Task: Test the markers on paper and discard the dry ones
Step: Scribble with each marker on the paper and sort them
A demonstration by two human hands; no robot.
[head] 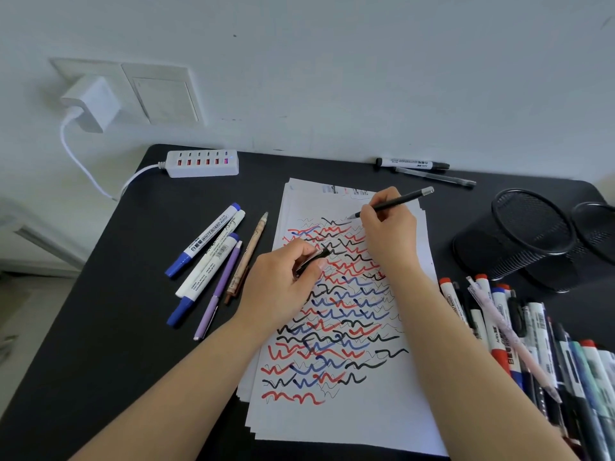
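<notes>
Pen [396, 202], slim and black, is gripped by right hand [387, 227], tip on scribbled paper [349, 414]; black cap [312, 259] is pinched by left hand [283, 281].

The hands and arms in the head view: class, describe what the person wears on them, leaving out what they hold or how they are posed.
Both forearms are bare as far as the frame shows: no sleeves come into view. The left hand and the right hand carry no gloves. No ring, watch or bracelet shows on either hand or wrist, and no markings are visible.

white usb hub [202, 163] on black table [109, 314], wall charger [93, 103]
</notes>
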